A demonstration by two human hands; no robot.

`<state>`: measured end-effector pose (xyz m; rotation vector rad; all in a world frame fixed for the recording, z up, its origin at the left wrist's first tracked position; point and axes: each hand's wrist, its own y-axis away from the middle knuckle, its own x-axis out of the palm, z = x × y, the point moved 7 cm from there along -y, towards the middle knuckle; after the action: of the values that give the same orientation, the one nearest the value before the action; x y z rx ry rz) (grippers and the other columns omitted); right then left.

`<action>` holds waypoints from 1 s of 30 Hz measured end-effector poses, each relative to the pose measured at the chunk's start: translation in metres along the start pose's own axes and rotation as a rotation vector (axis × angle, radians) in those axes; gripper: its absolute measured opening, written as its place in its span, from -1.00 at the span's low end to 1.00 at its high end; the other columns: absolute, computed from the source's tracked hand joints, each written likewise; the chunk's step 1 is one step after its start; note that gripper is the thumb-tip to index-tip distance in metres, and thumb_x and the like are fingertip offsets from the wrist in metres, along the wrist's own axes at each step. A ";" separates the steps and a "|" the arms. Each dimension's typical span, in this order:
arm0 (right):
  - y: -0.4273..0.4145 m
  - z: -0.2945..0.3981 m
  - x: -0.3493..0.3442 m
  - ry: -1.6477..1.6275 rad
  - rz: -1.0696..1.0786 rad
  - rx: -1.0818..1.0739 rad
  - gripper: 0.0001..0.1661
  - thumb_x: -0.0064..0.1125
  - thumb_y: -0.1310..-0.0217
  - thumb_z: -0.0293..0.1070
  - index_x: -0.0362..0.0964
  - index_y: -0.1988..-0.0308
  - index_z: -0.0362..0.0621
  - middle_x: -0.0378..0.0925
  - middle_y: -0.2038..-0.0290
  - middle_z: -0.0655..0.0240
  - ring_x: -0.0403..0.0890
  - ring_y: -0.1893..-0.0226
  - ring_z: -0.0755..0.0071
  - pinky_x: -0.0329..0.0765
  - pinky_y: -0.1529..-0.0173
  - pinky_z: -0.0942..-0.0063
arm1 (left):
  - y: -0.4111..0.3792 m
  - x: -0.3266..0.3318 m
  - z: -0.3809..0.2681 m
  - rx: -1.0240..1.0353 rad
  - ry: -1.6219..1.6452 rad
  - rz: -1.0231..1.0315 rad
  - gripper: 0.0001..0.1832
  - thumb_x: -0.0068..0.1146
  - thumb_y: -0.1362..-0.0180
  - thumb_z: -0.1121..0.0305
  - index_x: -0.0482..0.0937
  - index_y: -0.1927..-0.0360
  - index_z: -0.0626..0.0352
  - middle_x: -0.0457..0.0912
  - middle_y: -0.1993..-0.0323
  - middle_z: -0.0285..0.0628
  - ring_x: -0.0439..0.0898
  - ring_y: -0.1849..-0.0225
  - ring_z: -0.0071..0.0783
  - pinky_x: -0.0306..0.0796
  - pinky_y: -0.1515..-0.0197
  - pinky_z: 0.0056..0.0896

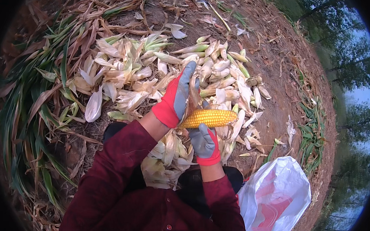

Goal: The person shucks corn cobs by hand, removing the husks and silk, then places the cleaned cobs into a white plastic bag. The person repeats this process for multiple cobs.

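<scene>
A bare yellow ear of corn lies across my right hand, which wears a grey and red work glove and supports the cob from below. My left hand, gloved the same way, is raised at the cob's left end, with brown corn silk against its palm and fingers. Some of its fingers are hidden behind the silk. Beyond both hands spreads a heap of unhusked ears and loose pale husks. More peeled husks lie between my knees.
An open white woven sack with a red patch stands at the lower right. Long green and dry corn leaves are piled along the left. More green leaves lie at the right. Beyond the bare soil are trees.
</scene>
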<state>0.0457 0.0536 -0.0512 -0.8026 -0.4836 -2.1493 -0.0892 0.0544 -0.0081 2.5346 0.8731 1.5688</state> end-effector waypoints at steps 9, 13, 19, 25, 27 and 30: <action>-0.013 0.052 -0.052 -0.091 -0.243 -0.107 -0.45 0.12 -0.23 -0.17 0.31 -0.11 -0.26 0.48 -0.02 0.15 0.48 -0.09 0.16 0.39 -0.20 0.21 | 0.001 -0.006 -0.028 0.184 0.013 -0.224 -0.69 0.05 -0.22 -0.08 0.41 0.38 -0.11 0.28 0.61 -0.49 0.33 0.55 -0.59 0.28 0.45 -0.49; -0.007 0.117 -0.096 -0.321 -0.411 -0.314 -0.46 0.15 -0.21 -0.12 0.31 -0.05 -0.25 0.47 -0.02 0.06 0.48 -0.08 0.07 0.45 -0.16 0.05 | -0.021 -0.037 -0.090 0.424 0.129 0.037 -0.72 0.03 -0.26 -0.02 0.45 0.24 -0.05 0.28 0.57 -0.47 0.31 0.53 -0.61 0.35 0.36 -0.52; 0.009 0.145 -0.114 -0.321 -0.456 -0.388 -0.48 0.18 -0.18 -0.19 0.29 -0.04 -0.24 0.48 0.01 0.07 0.51 -0.03 0.09 0.49 -0.11 0.06 | -0.033 -0.052 -0.078 0.450 -0.070 -0.018 -0.53 -0.09 -0.32 0.03 0.32 -0.21 0.02 0.50 0.02 -0.18 0.50 0.00 -0.35 0.40 -0.09 -0.29; 0.037 0.162 -0.143 0.048 -0.690 -0.614 -0.60 0.17 -0.17 -0.32 0.40 0.01 -0.21 0.50 0.08 0.20 0.54 0.04 0.26 0.48 -0.09 0.15 | -0.003 -0.010 -0.082 0.558 -0.634 -0.009 -0.38 0.03 -0.27 0.04 0.26 -0.28 0.19 0.42 -0.13 -0.15 0.39 -0.19 -0.35 0.26 -0.22 -0.34; 0.033 0.157 -0.141 0.206 -0.630 -0.620 -0.65 0.15 -0.18 -0.37 0.40 0.03 -0.24 0.50 0.07 0.24 0.53 0.02 0.30 0.47 -0.08 0.24 | 0.003 0.014 -0.052 0.485 -0.742 0.138 -0.42 0.11 -0.23 0.13 0.30 -0.24 0.22 0.46 -0.09 -0.19 0.40 -0.17 -0.40 0.27 -0.21 -0.37; 0.030 0.148 -0.112 0.178 -0.551 -0.566 -0.67 0.14 -0.19 -0.39 0.40 0.04 -0.23 0.50 0.05 0.24 0.52 0.00 0.31 0.47 -0.06 0.30 | 0.017 0.033 0.018 0.523 -1.240 0.301 -0.33 0.21 -0.13 0.10 0.31 -0.23 0.23 0.50 -0.05 -0.13 0.43 -0.16 -0.28 0.29 -0.20 -0.29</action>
<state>0.1820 0.1779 -0.0172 -0.8260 0.0210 -2.9066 -0.0560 0.0605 0.0152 3.2129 0.7196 -0.4765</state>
